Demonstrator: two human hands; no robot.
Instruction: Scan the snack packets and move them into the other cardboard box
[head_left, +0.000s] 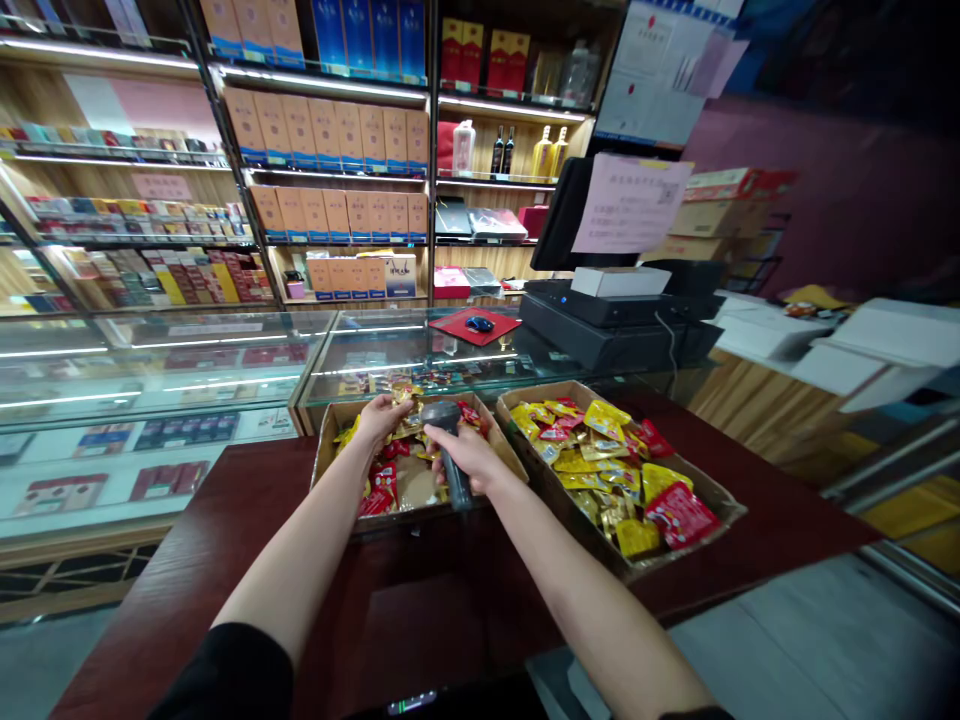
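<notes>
Over the left carton (pixel 322 462) on the worktop (pixel 187 560) | left hand (pixel 381 415): fingertips pinched on gold packet (pixel 406 392) | right hand (pixel 472 455): closed around dark handheld scanner (pixel 457 480), head near packet | right carton (pixel 733 508), just beside: yellow and red packets (pixel 606 418)

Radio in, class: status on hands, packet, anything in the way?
Left hand pinching gold packet. Right hand gripping scanner. Scanner and hands partly hide left box.
</notes>
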